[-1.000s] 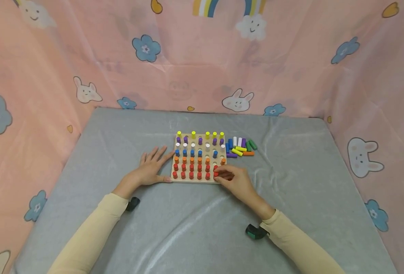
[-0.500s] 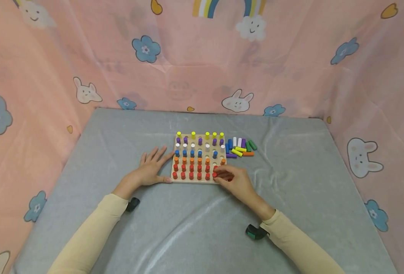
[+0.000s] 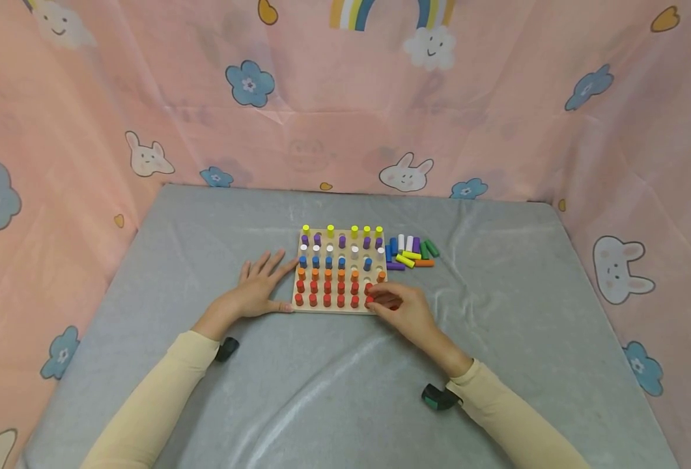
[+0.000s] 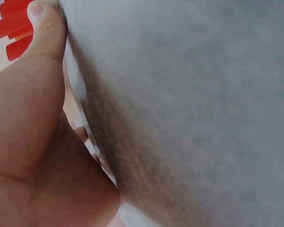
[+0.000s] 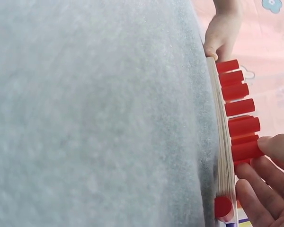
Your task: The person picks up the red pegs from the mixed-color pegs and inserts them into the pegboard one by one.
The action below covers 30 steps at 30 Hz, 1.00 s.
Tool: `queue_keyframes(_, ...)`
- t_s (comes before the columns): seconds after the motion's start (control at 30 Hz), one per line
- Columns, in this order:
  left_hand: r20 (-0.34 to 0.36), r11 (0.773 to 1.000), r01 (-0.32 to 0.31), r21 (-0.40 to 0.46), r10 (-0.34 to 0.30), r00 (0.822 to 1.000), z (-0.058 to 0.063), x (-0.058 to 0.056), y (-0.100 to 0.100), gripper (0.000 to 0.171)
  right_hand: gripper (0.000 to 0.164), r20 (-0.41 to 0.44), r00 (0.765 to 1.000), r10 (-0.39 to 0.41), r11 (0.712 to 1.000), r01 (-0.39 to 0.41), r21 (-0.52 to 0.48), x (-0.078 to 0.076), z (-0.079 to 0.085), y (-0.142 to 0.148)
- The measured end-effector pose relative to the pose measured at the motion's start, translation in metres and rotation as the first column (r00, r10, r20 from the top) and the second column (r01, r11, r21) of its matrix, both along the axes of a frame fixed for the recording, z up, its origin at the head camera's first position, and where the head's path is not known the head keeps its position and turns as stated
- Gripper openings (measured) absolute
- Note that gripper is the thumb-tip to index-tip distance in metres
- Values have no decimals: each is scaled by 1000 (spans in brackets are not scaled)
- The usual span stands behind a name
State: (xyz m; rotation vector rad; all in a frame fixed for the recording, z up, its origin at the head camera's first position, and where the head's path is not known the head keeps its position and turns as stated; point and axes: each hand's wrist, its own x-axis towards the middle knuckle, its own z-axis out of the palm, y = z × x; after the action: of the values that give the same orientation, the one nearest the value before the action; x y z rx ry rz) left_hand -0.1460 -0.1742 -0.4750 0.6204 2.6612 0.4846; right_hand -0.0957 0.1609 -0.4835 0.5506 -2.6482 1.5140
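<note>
A wooden pegboard [image 3: 337, 311] carries upright pegs in colour rows: red in front, then orange, blue, white, purple and yellow. At its front right, my right hand [image 3: 406, 312] pinches a red peg [image 5: 247, 150] that stands in the front row. The thumb touches the peg's top in the right wrist view, with the other fingers bent behind it. My left hand [image 3: 257, 290] lies flat beside the board, fingers spread. Its thumb touches the front left corner and its index finger the left edge. Another red peg [image 5: 223, 207] lies by the board's right corner, mostly hidden by the hand in the head view.
Loose blue, white, purple, green, yellow and orange pegs [image 3: 409, 254] lie in a pile along the board's back right side. Some holes in the board have no peg. A grey cloth [image 3: 298, 391] covers the table, and a pink printed curtain [image 3: 333, 130] surrounds it.
Both hands keep nearly the same place. The red peg at the right fingertips tips slightly left, then comes back.
</note>
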Motion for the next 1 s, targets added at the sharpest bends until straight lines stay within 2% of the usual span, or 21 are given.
queue_keyframes(0.4,1,1000,-2,-7,2,1000,-1,-1,0,101,26,52,998,-43,999,45,-27,1,6,8)
queue_keyframes(0.53,-6,1000,-2,1,2,1000,-1,-1,0,100,26,43,998,-48,998,50,-35,2,8,13)
queue_keyframes(0.73,-12,1000,-3,4,3,1000,-1,-1,-1,100,27,11,998,-68,997,68,-22,2,6,22)
queue_keyframes(1.0,-6,1000,-6,16,6,1000,-1,0,-1,100,27,34,990,-134,991,134,21,7,2,33)
